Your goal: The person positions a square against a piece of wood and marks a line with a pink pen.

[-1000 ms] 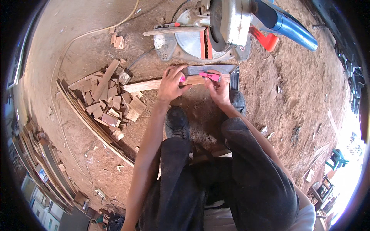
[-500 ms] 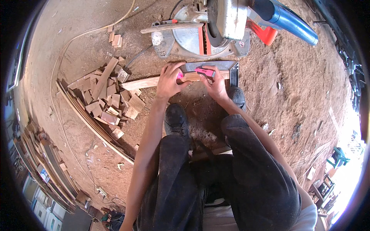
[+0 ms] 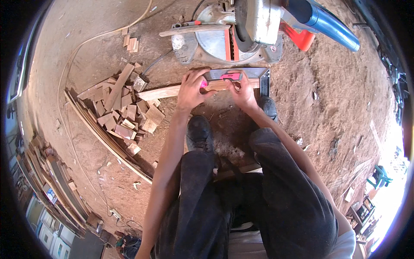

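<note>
Two legs in dark trousers [image 3: 196, 190] are closest, with the knees bent. Past them are two dark shoes [image 3: 199, 131] on the dusty brown ground [image 3: 332, 108].

Just past the shoes are the two bare hands. The left hand [image 3: 192, 90] is over a long wooden strip [image 3: 159, 93] — its fingers bend over the far side, and its thumb sticks out apart from them on the near side. A small pink thing [image 3: 203, 83] shows in the gap between finger and thumb. I cannot tell how hard those fingers press.

The right hand [image 3: 244, 93] pinches a pink tool [image 3: 230, 77] with some dark parts between its thumb and fingers. The tool sits up at the fingertips, over the strip and near its right end. The strip runs under both hands, and its left end pokes out past the left hand.

A metal square [image 3: 252, 72] lies along the far side of the strip, and its dark arm is at the strip's right end.

To the left is a messy pile of wood scraps [image 3: 125, 110]. Farthest off is a big miter saw [image 3: 258, 26] — it has a blue handle [image 3: 334, 30], and another thin wood piece [image 3: 194, 30] lies across it.
</note>
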`<state>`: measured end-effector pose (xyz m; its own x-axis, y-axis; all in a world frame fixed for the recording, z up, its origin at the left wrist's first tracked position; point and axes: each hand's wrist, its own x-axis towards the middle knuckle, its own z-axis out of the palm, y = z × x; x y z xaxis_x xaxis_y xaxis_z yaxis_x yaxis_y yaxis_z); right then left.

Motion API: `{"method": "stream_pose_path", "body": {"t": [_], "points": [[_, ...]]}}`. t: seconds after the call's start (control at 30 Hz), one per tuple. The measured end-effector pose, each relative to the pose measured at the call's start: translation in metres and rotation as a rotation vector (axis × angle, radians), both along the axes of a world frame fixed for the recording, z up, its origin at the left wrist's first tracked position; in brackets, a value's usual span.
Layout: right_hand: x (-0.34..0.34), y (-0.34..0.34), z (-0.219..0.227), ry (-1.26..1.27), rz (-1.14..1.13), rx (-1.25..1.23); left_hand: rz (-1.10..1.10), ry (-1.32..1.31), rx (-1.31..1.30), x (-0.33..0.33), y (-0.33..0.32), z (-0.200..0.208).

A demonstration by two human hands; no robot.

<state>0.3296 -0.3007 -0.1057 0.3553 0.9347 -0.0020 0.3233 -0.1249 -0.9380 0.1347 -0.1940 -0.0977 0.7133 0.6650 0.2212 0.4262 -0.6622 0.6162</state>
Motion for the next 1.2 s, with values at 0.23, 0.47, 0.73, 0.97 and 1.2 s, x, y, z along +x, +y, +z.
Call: {"method": "stream_pose_path", "body": {"t": [0.23,0.47,0.73,0.97,1.2], "points": [[-0.005,0.004,0.012,-0.013,0.032,0.066,-0.006,0.008,0.005,-0.006,0.001,-0.001],[-0.004,0.005,0.003,-0.06,0.035,0.146,-0.005,-0.011,0.016,-0.006,0.001,0.0],[-0.003,0.008,0.007,-0.032,0.041,0.066,-0.005,-0.007,-0.002,-0.005,0.001,0.0],[-0.004,0.009,0.015,-0.004,0.032,0.054,0.0,0.028,-0.01,-0.006,0.0,-0.001],[-0.002,0.009,0.011,-0.07,0.06,0.119,0.01,-0.017,0.009,-0.005,0.001,-0.002]]}}
